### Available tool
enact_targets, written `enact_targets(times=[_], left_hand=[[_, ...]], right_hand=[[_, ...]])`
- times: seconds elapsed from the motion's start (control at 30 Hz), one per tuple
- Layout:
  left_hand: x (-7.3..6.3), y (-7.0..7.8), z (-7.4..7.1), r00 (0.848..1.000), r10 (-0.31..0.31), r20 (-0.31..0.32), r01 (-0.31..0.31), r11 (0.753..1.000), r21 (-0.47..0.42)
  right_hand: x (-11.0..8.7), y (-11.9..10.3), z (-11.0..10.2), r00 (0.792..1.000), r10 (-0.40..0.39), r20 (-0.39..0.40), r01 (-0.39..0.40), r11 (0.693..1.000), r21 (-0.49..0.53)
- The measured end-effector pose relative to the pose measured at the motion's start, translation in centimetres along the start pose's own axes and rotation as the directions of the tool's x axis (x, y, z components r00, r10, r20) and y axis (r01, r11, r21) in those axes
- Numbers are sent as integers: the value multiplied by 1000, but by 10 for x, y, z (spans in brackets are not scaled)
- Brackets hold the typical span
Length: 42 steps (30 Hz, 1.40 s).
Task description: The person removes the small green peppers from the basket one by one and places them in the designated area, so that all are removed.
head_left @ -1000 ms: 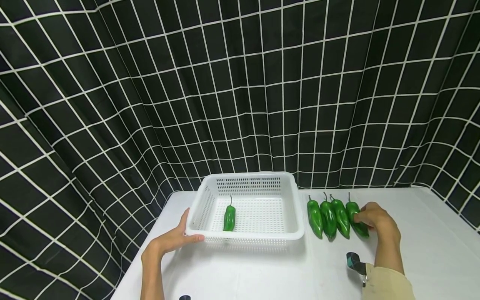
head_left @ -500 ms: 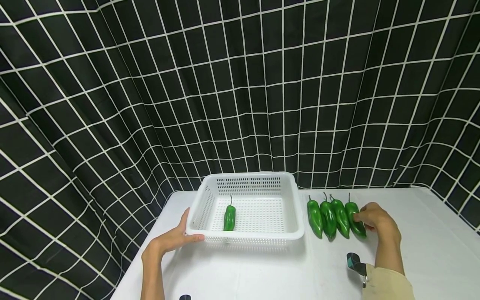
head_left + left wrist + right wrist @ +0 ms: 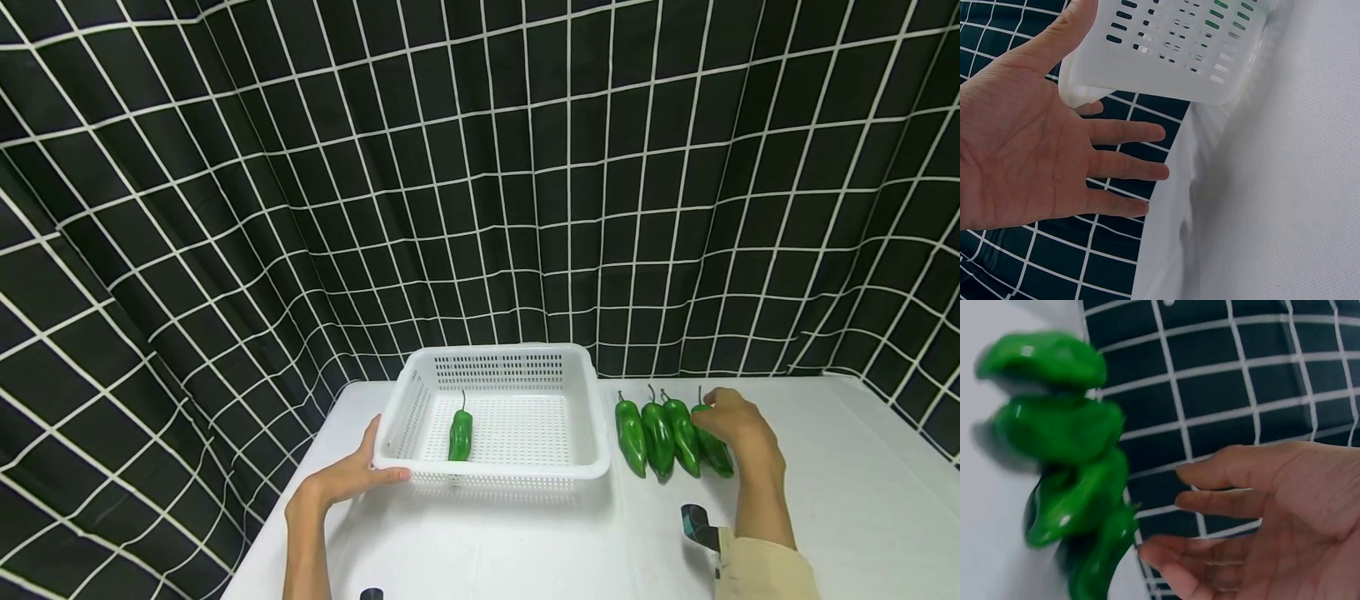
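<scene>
A white plastic basket (image 3: 495, 471) stands mid-table with one green chili pepper (image 3: 461, 436) inside. At its near left corner my left hand (image 3: 348, 477) pinches the rim between thumb and index finger; the left wrist view shows the other fingers (image 3: 1129, 165) straight and spread below the basket wall. Several more green chili peppers (image 3: 657, 442) lie side by side right of the basket. Over the stem end of the rightmost pepper (image 3: 716, 452) hovers my right hand (image 3: 738, 421). In the right wrist view its fingers are loosely bent, with nothing between them.
A white cloth (image 3: 547, 542) covers the table. Behind and to the left hangs a black curtain (image 3: 480, 208) with a white grid. The right wrist's camera mount (image 3: 697, 525) sticks out beside the sleeve.
The rightmost pepper has shifted slightly left toward the others. My right hand has moved away toward that pepper's stem end. The left hand and basket stay put.
</scene>
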State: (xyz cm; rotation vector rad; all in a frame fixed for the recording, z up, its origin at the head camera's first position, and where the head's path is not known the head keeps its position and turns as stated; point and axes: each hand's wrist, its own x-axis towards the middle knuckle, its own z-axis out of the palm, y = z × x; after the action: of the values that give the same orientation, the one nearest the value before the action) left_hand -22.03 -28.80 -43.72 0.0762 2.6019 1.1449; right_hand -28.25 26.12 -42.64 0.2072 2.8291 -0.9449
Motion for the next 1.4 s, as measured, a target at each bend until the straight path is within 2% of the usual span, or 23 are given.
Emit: enact_targets(times=[0.17, 0.27, 0.47, 0.63, 0.8, 0.9, 1.07, 1.3, 1.4], left_hand=[[1, 1, -2, 1000, 10, -1, -10, 1000, -14], [2, 1, -2, 1000, 7, -4, -7, 1000, -9], [1, 0, -3, 1000, 6, -3, -6, 1000, -7], [1, -1, -4, 1000, 14, -1, -14, 1000, -9], [2, 1, -1, 1000, 14, -2, -14, 1000, -15], [2, 1, 1, 1000, 11, 0, -11, 1000, -17], [2, -1, 1, 1000, 23, 7, -23, 999, -22], [1, -1, -2, 999, 32, 8, -32, 999, -35], [0, -1, -1, 999, 40, 12, -40, 999, -32]], right_hand=[[-5, -34, 6, 993, -104, -49, 105, 994, 8], [-9, -57, 10, 981, -187, -56, 190, 980, 64], [-14, -104, 21, 926, -376, -42, 377, 910, 175], [-12, -146, 39, 892, -451, -11, 445, 876, 188], [-4, -178, 67, 863, -503, 48, 485, 852, 199], [-1, -191, 86, 862, -500, 90, 475, 856, 202], [0, -209, 115, 871, -471, 137, 441, 874, 202], [-2, -233, 148, 846, -477, 240, 439, 877, 197], [-5, -242, 161, 842, -461, 278, 426, 887, 181]])
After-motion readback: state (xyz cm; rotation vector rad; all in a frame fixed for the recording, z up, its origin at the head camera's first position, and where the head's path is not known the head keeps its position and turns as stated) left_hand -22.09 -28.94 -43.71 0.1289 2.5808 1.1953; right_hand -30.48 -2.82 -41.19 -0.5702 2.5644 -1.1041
